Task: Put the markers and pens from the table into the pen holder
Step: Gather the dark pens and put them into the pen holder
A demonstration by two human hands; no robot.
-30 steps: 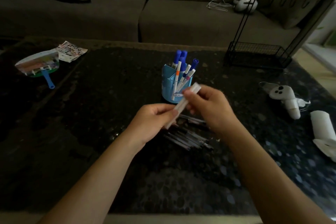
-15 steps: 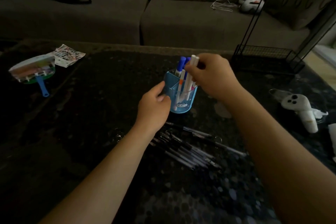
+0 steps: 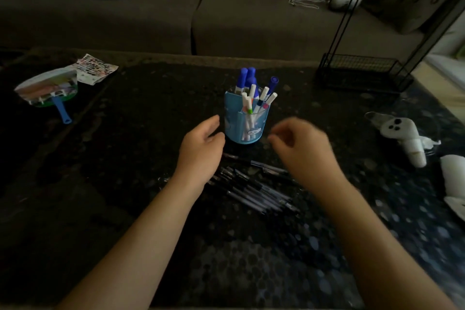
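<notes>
A big grey sofa sits behind the dark table. A black wire rack stands on the table's far right corner. In the middle stands the blue pen holder, full of white and blue markers. A bunch of dark pens lies on the table just in front of it. The left hand is just beside the holder, loose and holding nothing. The right hand (a bit blurry) hangs over the pens, fingers curled, with nothing in it.
</notes>
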